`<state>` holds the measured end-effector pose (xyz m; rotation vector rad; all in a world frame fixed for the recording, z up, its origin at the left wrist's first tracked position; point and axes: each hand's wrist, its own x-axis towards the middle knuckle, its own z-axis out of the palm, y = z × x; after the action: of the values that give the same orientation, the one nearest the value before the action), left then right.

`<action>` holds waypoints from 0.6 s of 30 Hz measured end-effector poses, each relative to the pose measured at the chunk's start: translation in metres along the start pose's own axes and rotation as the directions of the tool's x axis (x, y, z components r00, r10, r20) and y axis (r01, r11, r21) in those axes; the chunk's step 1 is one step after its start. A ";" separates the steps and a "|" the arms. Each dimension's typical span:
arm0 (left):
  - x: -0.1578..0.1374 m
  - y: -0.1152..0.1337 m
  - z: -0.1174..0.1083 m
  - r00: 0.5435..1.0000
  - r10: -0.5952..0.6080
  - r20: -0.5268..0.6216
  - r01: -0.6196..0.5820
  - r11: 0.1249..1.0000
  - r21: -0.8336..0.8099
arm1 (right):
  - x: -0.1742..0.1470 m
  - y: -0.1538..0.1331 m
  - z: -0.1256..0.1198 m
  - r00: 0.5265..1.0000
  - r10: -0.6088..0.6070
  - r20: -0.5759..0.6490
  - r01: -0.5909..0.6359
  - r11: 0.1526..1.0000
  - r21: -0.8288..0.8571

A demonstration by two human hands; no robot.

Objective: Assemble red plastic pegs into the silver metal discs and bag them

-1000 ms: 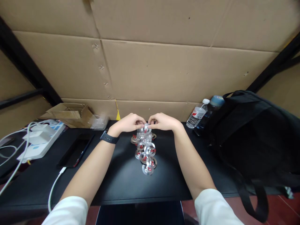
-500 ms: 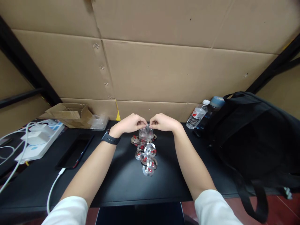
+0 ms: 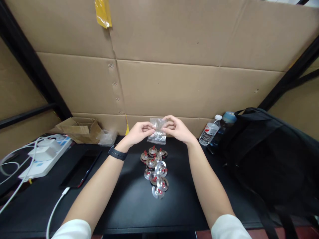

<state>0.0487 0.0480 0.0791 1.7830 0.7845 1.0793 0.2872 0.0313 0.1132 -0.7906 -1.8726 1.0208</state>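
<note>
A small clear plastic bag (image 3: 157, 136) is stretched between my two hands, above the far part of the black table. My left hand (image 3: 141, 133), with a dark watch on the wrist, pinches the bag's left side between thumb and fingers. On the other side, my right hand (image 3: 177, 129) grips the bag's right edge the same way. Nearer to me, below the bag, lies a loose cluster of round silver metal discs (image 3: 154, 178) with red parts at their centres. Several of them overlap or are stacked.
At the left are an open cardboard box (image 3: 83, 131), a clear plastic packet (image 3: 108, 137), a white power strip (image 3: 47, 159) with cables, and a dark phone (image 3: 81, 168). A water bottle (image 3: 209, 131), a blue-lidded bottle (image 3: 228, 118) and a black backpack (image 3: 269, 162) stand right. Cardboard walls the back.
The plastic bag has been lifted off the discs and now shows flat between my hands. Both hands turned so their fingers face each other. The view has tilted slightly upward.
</note>
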 end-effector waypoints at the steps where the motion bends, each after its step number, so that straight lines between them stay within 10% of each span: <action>1: 0.000 0.001 0.000 1.000 -0.003 -0.016 0.002 1.000 -0.009 | 0.000 0.000 -0.001 1.000 -0.009 -0.025 0.009 1.000 -0.003; 18: -0.006 0.026 0.006 0.932 0.263 -0.247 -0.260 0.965 0.048 | 0.003 -0.007 0.008 0.966 -0.108 -0.235 0.122 0.992 0.046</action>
<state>0.0530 0.0303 0.0991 1.8203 0.7171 1.5031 0.2780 0.0280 0.1177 -0.7247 -1.6603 0.8684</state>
